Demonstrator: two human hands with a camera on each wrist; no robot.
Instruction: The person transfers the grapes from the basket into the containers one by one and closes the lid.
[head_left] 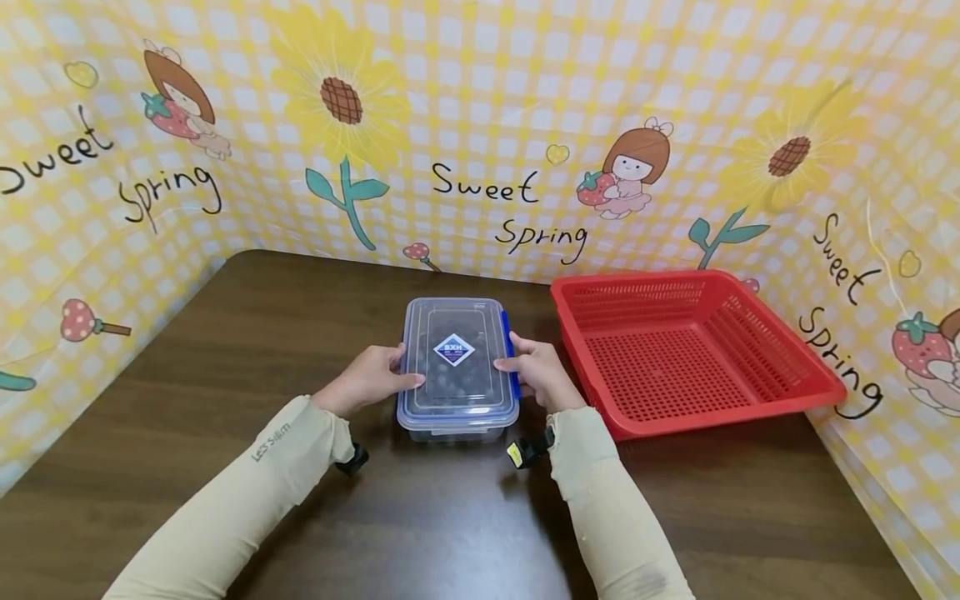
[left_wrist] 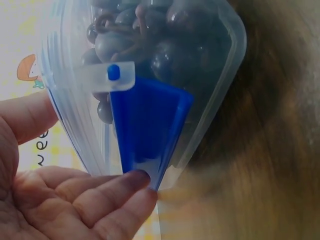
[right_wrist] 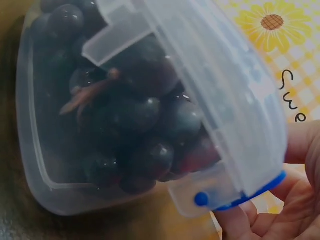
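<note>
A clear plastic food container point(head_left: 450, 396) with a lid and a blue diamond sticker point(head_left: 453, 350) is on the table in the head view. Through its walls dark grapes point(right_wrist: 145, 115) and bits of brown stem show. My left hand point(head_left: 367, 379) holds the container's left side, thumb over the lid's edge. In the left wrist view its fingertips touch a blue clip point(left_wrist: 150, 130), which slants outward from the wall. At the opposite side my right hand point(head_left: 543, 372) grips the edge, thumb on the lid and fingers around the right blue clip point(head_left: 515, 379).
A red plastic basket point(head_left: 720, 408) with a perforated bottom stands right of the container, close to my right hand. The brown wooden table point(head_left: 187, 400) meets a yellow checked cloth point(head_left: 480, 108) at the back and sides.
</note>
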